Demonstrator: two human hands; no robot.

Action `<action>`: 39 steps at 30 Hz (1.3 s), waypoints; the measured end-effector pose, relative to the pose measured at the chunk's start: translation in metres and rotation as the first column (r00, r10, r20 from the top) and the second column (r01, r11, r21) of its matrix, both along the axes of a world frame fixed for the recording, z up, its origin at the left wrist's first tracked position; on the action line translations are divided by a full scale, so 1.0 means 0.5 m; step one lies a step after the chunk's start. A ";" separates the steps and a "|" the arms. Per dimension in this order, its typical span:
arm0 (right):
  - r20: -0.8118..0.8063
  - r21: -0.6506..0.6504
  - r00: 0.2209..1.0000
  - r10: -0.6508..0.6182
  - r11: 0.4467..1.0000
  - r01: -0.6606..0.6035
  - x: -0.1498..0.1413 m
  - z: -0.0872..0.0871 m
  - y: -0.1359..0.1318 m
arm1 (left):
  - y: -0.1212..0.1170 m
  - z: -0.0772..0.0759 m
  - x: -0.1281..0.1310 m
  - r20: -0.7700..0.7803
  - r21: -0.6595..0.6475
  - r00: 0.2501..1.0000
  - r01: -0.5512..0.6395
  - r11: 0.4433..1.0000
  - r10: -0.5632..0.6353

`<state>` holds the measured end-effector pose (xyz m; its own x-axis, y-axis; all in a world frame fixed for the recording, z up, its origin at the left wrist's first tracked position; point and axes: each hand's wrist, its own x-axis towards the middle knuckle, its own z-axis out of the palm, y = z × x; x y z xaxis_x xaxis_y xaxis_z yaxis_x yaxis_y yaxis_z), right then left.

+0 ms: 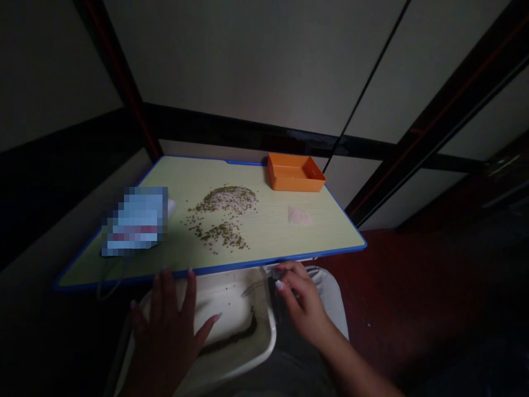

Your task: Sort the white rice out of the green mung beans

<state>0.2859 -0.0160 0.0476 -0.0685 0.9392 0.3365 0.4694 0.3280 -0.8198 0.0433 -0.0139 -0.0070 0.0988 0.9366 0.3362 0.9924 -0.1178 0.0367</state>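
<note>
My left hand [165,331] and right hand [301,303] hover open, fingers [167,286] gripping nothing, by a white tray [268,336]; beyond it, light, slippery mung beans [225,199] lie loose on the surface [264,234], better swept than pinched.

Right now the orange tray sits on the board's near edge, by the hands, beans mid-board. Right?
No: the orange tray sits at the far edge of the board, away from the left hand and right hand, as the head view shows. The beans are mid-board, as you said.
</note>
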 end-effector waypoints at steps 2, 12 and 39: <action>0.070 0.101 0.996 0.058 0.993 -0.065 0.021 0.038 0.043 | 0.000 0.002 -0.001 0.007 0.022 1.000 0.006 1.000 -0.006; 0.562 0.143 0.798 0.218 0.925 -0.353 0.020 0.102 0.344 | 0.009 0.014 -0.004 0.092 0.094 0.996 -0.012 0.996 0.004; 0.554 0.157 0.733 0.396 0.814 -0.559 0.012 0.053 0.380 | 0.020 -0.004 -0.019 0.074 0.118 0.997 -0.001 0.993 -0.008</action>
